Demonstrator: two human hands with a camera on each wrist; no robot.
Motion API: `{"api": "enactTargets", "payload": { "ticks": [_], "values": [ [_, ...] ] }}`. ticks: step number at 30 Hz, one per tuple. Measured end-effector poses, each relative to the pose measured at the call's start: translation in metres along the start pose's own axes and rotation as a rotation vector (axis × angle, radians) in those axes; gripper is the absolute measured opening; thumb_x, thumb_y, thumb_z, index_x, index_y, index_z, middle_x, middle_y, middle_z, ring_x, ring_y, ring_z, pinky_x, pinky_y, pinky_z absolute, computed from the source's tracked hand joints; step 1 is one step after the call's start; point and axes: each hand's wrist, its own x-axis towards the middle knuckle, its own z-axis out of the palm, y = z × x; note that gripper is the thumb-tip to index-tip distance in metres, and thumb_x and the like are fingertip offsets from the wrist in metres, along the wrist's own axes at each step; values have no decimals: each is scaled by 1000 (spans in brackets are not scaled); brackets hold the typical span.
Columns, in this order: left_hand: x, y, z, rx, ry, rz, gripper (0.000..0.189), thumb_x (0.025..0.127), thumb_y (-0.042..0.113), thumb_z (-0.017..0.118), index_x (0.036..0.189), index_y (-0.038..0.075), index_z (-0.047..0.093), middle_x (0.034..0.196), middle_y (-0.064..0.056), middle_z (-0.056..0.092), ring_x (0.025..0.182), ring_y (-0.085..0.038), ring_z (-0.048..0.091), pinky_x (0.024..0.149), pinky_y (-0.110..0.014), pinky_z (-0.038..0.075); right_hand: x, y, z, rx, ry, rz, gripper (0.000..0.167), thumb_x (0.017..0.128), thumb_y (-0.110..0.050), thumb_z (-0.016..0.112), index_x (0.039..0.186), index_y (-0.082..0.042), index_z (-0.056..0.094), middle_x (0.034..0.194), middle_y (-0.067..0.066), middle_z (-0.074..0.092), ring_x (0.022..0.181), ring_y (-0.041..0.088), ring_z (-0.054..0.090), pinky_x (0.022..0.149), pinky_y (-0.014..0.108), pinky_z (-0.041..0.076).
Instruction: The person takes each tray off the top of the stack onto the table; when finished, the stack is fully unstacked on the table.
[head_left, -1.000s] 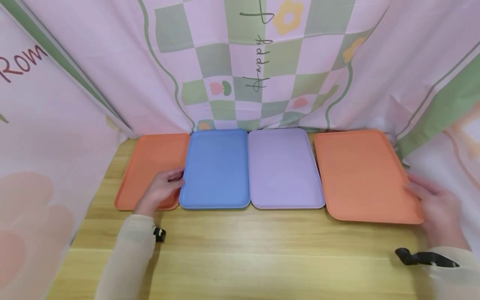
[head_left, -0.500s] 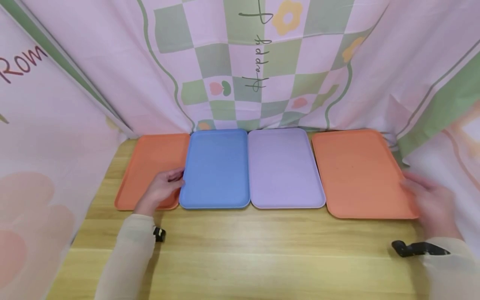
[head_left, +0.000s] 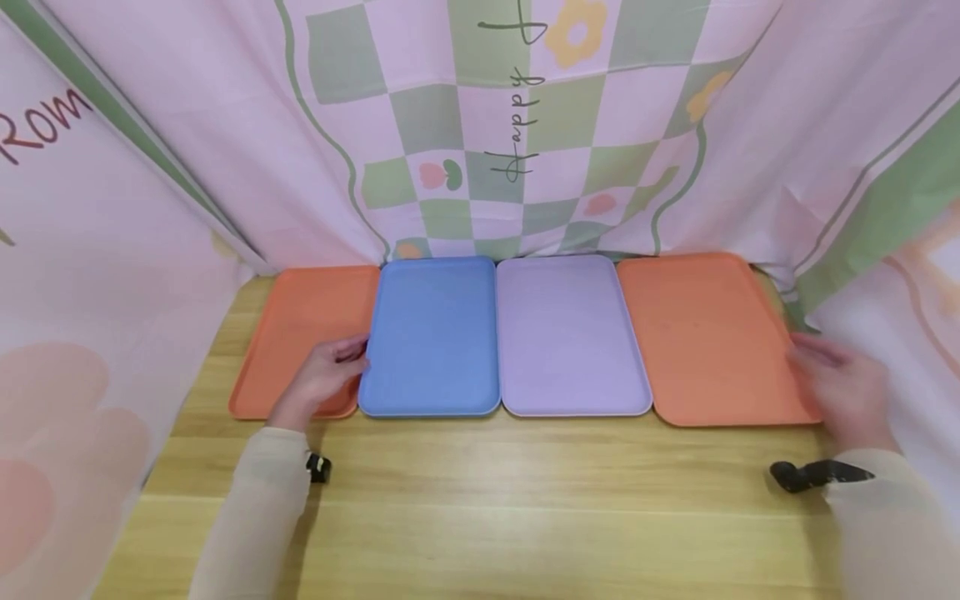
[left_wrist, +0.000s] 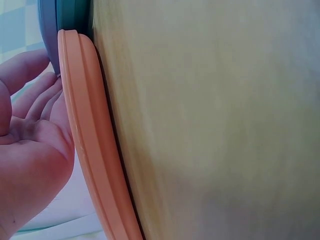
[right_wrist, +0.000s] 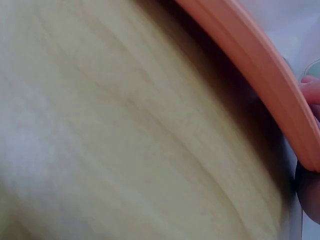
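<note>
Side by side on the wooden table lie a left orange tray, a blue tray and a lilac tray. At the right end, my right hand grips the right edge of another orange tray. In the right wrist view that orange tray's edge stands above the table, with dark shadow beneath. My left hand reaches over the left orange tray, its fingertips touching the blue tray's left edge. A teal rim shows below the blue one in the left wrist view.
Wooden table stretches in front of the row of trays. A printed curtain hangs close behind them, and more cloth covers the left and right sides. Black straps circle both wrists.
My right hand has shifted left and slightly back with the right orange tray, whose left edge now sits against the lilac tray. My left hand has stayed in place.
</note>
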Motion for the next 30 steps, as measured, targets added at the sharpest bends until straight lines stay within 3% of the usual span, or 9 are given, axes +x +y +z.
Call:
{"api": "enactTargets", "payload": {
  "ticks": [4, 8, 13, 21, 25, 30],
  "values": [
    [0, 0, 0, 7, 1, 4, 57, 107, 6, 64, 160, -4, 46, 164, -26, 48, 156, -40, 44, 117, -32, 50, 4, -1, 1, -4, 12, -10, 43, 102, -26, 77, 144, -20, 72, 87, -42, 71, 77, -20, 67, 61, 9, 54],
    [1, 0, 0, 4, -2, 5, 58, 107, 6, 65, 160, -3, 46, 164, -26, 48, 156, -40, 44, 115, -28, 51, 6, -4, 3, -57, 47, -18, 42, 103, -26, 73, 144, -17, 71, 86, -46, 67, 91, -29, 57, 72, 1, 48],
    [3, 0, 0, -5, -4, -6, 59, 106, 7, 66, 161, -3, 45, 165, -26, 47, 157, -39, 43, 116, -28, 50, 7, -5, 5, -110, 71, -23, 42, 105, -31, 69, 145, -17, 71, 86, -50, 65, 104, -29, 51, 78, -5, 39],
    [4, -3, -1, 21, -1, 2, 59, 106, 7, 66, 160, -4, 46, 164, -27, 48, 156, -40, 44, 117, -30, 49, 7, -3, 3, 87, 32, 40, 42, 103, -27, 76, 143, -17, 72, 93, -36, 76, 88, -21, 67, 69, 5, 54],
    [5, -6, -1, 33, 4, 1, 59, 106, 7, 65, 160, -4, 46, 163, -27, 48, 156, -40, 45, 122, -40, 46, 7, -4, 1, 199, 3, 79, 44, 100, -28, 79, 142, -18, 73, 95, -31, 79, 88, -17, 70, 68, 7, 56],
    [4, -6, -1, 41, 6, -10, 59, 107, 7, 65, 161, -4, 45, 164, -28, 47, 156, -41, 44, 125, -52, 41, 7, -4, 1, 148, 8, 83, 47, 100, -34, 80, 143, -20, 72, 96, -34, 78, 89, -20, 68, 68, 7, 55]
  ]
}}
